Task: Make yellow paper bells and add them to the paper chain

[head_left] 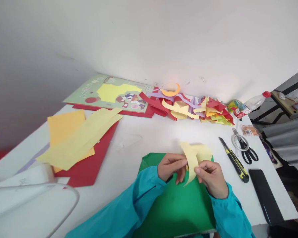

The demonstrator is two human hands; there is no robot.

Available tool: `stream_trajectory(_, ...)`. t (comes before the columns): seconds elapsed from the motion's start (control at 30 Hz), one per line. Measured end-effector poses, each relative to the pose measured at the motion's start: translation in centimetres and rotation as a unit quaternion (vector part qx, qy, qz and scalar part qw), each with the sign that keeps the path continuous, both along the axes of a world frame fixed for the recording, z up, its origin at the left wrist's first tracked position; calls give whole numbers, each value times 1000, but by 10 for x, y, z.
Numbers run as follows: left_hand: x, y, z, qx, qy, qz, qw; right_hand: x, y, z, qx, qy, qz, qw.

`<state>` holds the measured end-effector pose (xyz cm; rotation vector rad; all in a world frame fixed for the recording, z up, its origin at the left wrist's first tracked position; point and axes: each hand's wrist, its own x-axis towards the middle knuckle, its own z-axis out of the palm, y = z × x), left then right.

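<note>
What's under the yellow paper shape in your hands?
A green sheet lies under the yellow paper shape, on the white table. The left hand and right hand cover part of it; anything beneath the sheet is hidden.

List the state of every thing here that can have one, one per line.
Yellow paper strip: curled, pinched between left hand and right hand.
Scissors: shut, lying flat.
Plastic bottle: on its side, red cap on.
Phone: lying flat, screen dark.
Utility knife: lying flat; blade position unclear.
Activity book: closed, flat.
Green sheet: flat under the hands.
</note>
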<state>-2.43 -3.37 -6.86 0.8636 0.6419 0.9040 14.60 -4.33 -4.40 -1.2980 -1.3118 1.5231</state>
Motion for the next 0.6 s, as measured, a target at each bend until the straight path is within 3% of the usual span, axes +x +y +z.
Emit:
stream_trajectory(0.1,2,1,3,22,-1,35,999,-1,-1,4,54,-50,-2,997)
stream_trajectory(0.3,6,-1,10,65,33,108,992,-1,-2,2,236,-91,-23,967)
stream_trajectory(0.43,6,3,4,29,50,166,984,9,-1,-2,255,-93,-59,961)
stream_trajectory(0.53,5,11,-8,-59,77,247,964,22,2,-4,240,-12,-120,963)
stream_trajectory(0.6,6,15,-16,-99,85,247,960,30,5,-3,223,70,-140,962)
